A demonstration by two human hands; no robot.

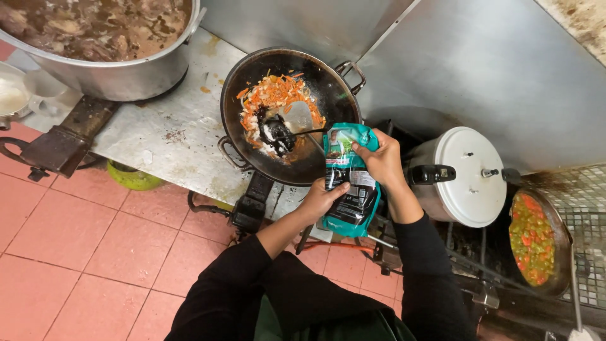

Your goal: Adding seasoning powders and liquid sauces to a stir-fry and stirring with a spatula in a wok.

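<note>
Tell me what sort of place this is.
Probably a commercial kitchen: a big wok of shredded vegetables, a huge stockpot, a pressure cooker and steel-clad walls. Both hands hold a teal sauce pouch.

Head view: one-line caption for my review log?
Both hands tip a teal pouch over a wok of shredded vegetables.

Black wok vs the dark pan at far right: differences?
The round black two-handled wok holds orange and white vegetable shreds with a dark sauce blob and a ladle; the dark round pan at far right holds a green, red and yellow chunky mix with no utensil visible in it. The wok is only partly covered by food; the pan looks filled across. The wok looks larger. Both are dark, round and uncovered.
</note>
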